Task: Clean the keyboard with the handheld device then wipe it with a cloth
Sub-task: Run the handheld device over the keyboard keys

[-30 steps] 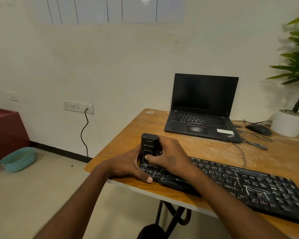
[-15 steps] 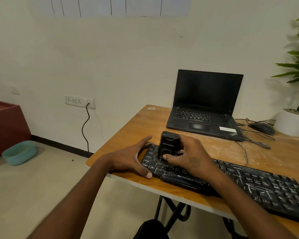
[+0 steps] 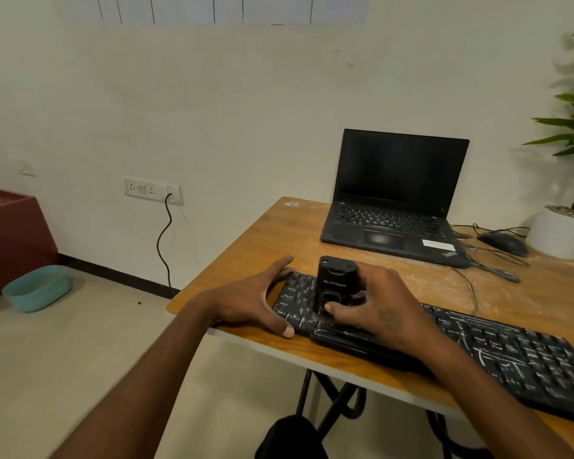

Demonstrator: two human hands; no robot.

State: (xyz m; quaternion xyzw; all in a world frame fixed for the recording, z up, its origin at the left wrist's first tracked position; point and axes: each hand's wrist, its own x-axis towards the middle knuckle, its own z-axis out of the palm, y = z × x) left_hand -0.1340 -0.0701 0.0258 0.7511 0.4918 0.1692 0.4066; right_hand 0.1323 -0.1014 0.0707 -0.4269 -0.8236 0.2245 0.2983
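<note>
The table (image 3: 265, 236) has a wood top with a smooth, slightly shiny finish and pale dusty smears. The keyboard (image 3: 497, 349) is black plastic, streaked with white marks. The device (image 3: 334, 283) is matt black plastic. The laptop (image 3: 395, 200) looks matt black.

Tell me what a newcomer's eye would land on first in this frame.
Most striking is the handheld device, gripped upright by the right hand on the left end of the black keyboard, whose keys are streaked with white dust. The left hand braces that end of the keyboard at the table's near corner. Behind them sits an open laptop with a dark screen.
</note>
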